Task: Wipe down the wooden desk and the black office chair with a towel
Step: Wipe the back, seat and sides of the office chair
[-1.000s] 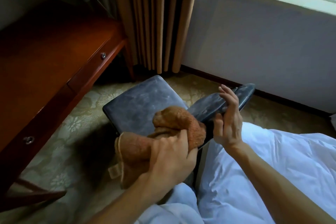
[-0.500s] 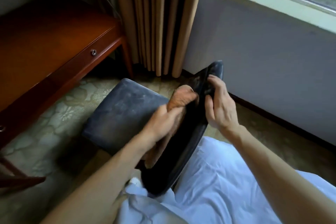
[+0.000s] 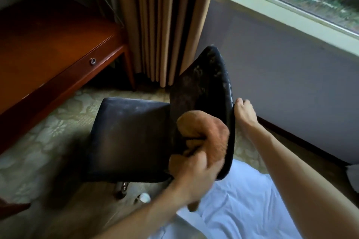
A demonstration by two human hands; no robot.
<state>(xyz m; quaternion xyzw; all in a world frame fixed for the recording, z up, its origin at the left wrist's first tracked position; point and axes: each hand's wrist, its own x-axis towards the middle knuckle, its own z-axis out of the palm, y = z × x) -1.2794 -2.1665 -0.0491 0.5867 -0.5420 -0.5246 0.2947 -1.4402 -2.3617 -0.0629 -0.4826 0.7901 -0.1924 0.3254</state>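
Note:
The black office chair stands in the middle, its dusty seat (image 3: 126, 137) toward the desk and its backrest (image 3: 204, 87) rising toward the curtain. My left hand (image 3: 194, 174) grips a bunched orange-brown towel (image 3: 206, 134) and presses it against the lower front of the backrest. My right hand (image 3: 245, 111) lies behind the backrest's right edge, with the fingers hidden behind that edge. The reddish wooden desk (image 3: 48, 48) fills the upper left.
Tan curtains (image 3: 165, 21) hang behind the chair, beside a grey wall and a window sill (image 3: 272, 6). A white sheet (image 3: 242, 200) covers the lower right. Patterned carpet (image 3: 48, 141) lies between desk and chair. A chair caster (image 3: 121, 185) shows under the seat.
The chair has turned, so the backrest now stands more upright. The towel came down from the upper backrest to its lower part. My right hand shifted from the top to the right edge.

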